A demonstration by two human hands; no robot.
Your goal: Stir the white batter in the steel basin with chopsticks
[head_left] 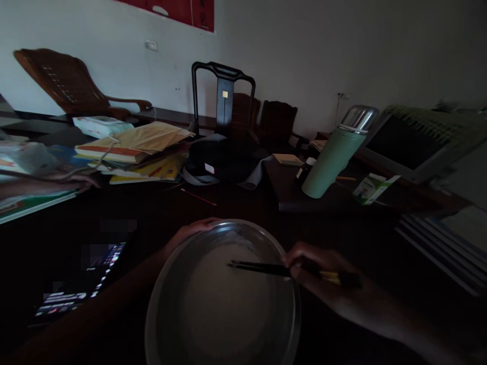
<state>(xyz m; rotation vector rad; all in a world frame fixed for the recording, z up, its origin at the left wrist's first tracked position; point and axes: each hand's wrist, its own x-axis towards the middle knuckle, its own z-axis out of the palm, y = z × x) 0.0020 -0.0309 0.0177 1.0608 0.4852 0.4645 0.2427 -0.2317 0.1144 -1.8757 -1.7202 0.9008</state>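
A round metal basin (163,304) stands in front of me on the dark table, with a pale layer of powder or flour (224,304) across its bottom. My left hand (192,230) is closed on the basin's far left rim. In my right hand (319,266), at the basin's right edge, is a pair of dark chopsticks (262,267) with gold-coloured bands. Their tips point left over the pale contents; whether they touch them I cannot tell.
A lit phone (81,284) lies left of the basin. Another person's hand (72,183) rests near stacked books and envelopes (140,147). Beyond are a pencil (198,196), a black bag (228,162), a green thermos (335,157), a small box (373,188) and a covered monitor (411,142).
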